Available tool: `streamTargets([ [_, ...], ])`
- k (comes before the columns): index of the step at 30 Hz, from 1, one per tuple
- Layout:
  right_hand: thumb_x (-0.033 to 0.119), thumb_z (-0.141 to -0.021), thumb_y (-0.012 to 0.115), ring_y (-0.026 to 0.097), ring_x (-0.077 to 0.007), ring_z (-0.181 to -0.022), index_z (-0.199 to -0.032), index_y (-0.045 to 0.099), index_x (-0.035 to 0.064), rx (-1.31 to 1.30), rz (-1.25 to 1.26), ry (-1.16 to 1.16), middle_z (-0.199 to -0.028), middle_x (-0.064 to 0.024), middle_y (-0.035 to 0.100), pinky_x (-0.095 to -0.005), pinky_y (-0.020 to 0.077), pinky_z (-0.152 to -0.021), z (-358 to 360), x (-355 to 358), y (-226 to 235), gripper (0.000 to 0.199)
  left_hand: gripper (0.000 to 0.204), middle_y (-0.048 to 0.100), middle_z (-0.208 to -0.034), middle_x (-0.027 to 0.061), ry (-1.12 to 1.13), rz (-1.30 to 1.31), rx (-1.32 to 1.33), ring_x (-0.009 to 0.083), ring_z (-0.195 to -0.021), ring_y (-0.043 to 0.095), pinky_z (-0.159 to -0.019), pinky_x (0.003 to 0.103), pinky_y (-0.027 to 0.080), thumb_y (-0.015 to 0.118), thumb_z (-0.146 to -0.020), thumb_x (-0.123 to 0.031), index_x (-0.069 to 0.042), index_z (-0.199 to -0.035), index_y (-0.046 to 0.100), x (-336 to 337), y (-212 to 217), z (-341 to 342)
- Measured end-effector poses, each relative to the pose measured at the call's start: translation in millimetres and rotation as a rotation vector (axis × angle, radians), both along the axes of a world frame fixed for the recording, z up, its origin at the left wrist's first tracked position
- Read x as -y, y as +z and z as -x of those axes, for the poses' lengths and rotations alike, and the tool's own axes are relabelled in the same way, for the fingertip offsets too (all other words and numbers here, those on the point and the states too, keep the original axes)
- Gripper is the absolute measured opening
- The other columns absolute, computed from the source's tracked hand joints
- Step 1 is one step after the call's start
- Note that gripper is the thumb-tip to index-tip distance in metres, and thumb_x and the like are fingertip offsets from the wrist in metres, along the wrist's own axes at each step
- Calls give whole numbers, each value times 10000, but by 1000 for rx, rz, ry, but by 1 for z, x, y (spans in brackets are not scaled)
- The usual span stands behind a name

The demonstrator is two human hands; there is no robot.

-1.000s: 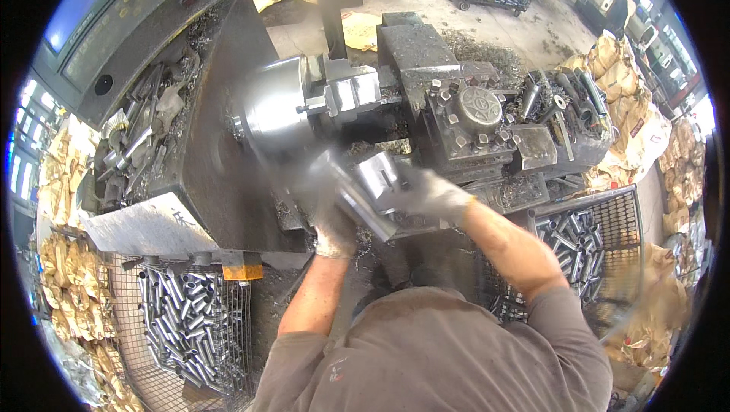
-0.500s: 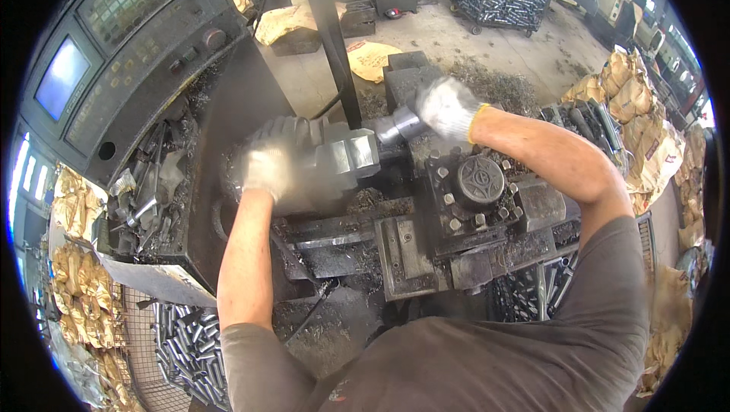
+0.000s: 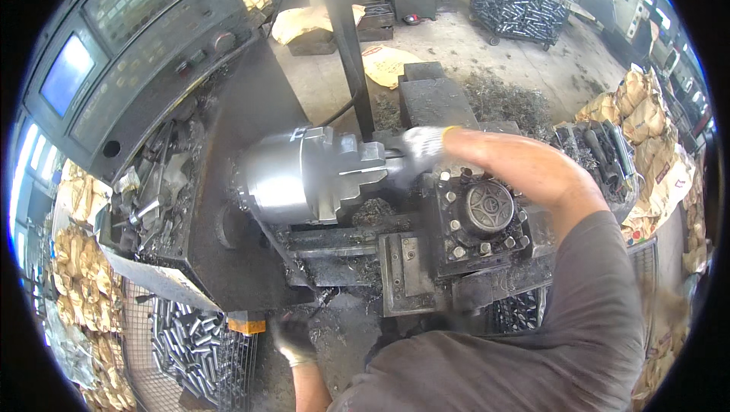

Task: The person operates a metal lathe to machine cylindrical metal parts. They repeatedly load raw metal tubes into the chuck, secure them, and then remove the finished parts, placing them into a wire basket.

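Note:
In a white knitted glove, my right hand [image 3: 424, 147] is closed at the front of the lathe chuck [image 3: 280, 178]. Its fingers reach round the end of a metal workpiece [image 3: 395, 161] at the stepped jaws [image 3: 361, 181]; the glove hides much of that piece. My left hand [image 3: 295, 342], also gloved, is down below the machine bed, beside an orange block [image 3: 247, 325]. Shadow and blur obscure its fingers. Right of the chuck stands the tool post [image 3: 480, 214], with a round cap and several bolts, close below my right forearm.
A control panel with a lit screen [image 3: 70, 77] rises at the left. Tools lie in a tray [image 3: 144, 199] beneath it. A wire basket [image 3: 243, 362] of metal tubes stands lower left. Paper sacks [image 3: 661, 146] line the right. Metal chips litter the bed and floor.
My left hand has left the chuck and dropped below the bed. My right hand has brought the metal workpiece down and left to the jaws. The view has shifted slightly.

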State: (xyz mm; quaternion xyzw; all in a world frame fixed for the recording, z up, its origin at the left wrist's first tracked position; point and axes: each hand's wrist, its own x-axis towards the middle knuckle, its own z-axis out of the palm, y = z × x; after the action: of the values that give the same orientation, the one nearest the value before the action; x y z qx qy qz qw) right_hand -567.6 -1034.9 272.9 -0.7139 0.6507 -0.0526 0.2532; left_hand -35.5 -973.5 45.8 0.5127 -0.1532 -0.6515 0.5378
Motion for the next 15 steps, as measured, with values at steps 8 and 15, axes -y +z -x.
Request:
streamTargets([
  [8,438,-698,868,772,-331,-781,-1040,776,-8,-45,-125,-255,-926,-163,804,-433,622,-711,6,12,-31,569,441,505,-618,-72,-5,-81,14,152,-533,454,-564,327,392,469,-1070,-526,-224,-762,559,42,14,-105],
  [15,358,-791,824,765,-292,-1030,-1370,661,37,-189,-121,-293,-1174,-176,773,-434,614,-865,8,-8,-18,682,388,685,-895,-8,33,180,547,108,-761,598,-671,366,479,575,-1092,-437,-81,-1197,688,46,-27,-117],
])
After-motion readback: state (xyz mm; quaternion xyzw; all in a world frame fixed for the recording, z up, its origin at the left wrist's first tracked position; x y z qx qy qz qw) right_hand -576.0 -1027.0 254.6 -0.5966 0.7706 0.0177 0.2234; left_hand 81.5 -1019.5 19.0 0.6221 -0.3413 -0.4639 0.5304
